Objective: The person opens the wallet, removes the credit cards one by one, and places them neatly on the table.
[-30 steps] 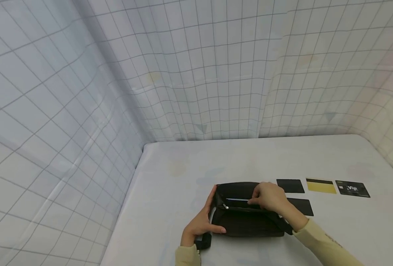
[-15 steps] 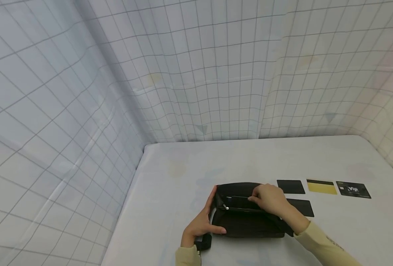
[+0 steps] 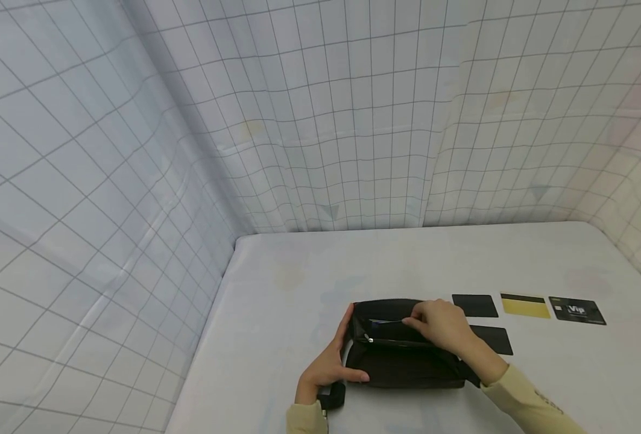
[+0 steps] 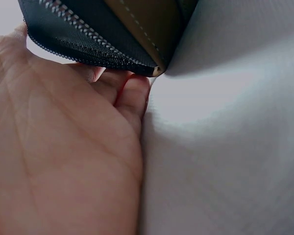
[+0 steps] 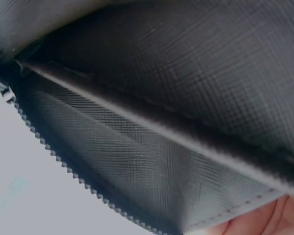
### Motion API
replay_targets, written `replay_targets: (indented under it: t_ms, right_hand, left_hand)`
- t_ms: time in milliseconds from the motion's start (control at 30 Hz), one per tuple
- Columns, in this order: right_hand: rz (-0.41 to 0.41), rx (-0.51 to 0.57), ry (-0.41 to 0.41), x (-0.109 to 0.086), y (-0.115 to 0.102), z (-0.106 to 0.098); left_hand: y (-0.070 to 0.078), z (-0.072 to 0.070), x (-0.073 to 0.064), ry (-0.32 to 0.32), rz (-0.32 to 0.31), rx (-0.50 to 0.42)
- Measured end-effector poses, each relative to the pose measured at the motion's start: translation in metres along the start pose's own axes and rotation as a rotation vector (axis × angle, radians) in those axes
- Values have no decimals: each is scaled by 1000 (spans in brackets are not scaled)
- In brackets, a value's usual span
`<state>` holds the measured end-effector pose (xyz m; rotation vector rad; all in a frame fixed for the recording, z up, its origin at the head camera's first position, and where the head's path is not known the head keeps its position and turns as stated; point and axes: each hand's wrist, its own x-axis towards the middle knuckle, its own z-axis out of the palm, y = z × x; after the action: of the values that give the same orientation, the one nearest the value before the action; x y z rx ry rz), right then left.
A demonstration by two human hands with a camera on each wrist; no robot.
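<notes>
A black zip-around wallet point(image 3: 404, 367) lies unzipped on the white table, spread so that its inner compartments show. My left hand point(image 3: 328, 364) grips its left end, thumb on the front flap and fingers along the side. In the left wrist view, the curled fingertips point(image 4: 134, 95) sit right under the wallet's zipped corner point(image 4: 112, 44). My right hand point(image 3: 439, 325) reaches over the right part of the wallet and pinches a dark card point(image 3: 388, 330) inside it; the card's right part is hidden by the fingers. The right wrist view looks into the wallet's folded lining point(image 5: 132, 112).
Right of the wallet lie a black card point(image 3: 474, 305), a gold card with a black stripe point(image 3: 525, 306) and a black VIP card point(image 3: 577, 310). Another black card point(image 3: 494, 339) is partly behind the right wrist. Grid-patterned white cloth point(image 3: 342, 120) hangs around the table.
The dark card inside the wallet has tilted: its bright edge line is gone and its dark face shows with a bluish glint. The right hand has shifted very slightly; the left hand keeps its grip.
</notes>
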<state>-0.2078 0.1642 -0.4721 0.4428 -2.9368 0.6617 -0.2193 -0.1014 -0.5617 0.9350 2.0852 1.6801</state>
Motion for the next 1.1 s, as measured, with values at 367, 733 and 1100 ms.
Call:
replay_targets:
  t_ms: [367,733,1100]
  right_hand:
    - [-29,34,14,0,6,1]
    - [-32,206,-55,1,14,-6]
    - [-12,492,-294,-2,28,-17]
  left_hand:
    - [-1,0,0,4,-4,-16]
    - [3,0,0,-4,-32,-32]
    - [0,-1,0,5,25,-1]
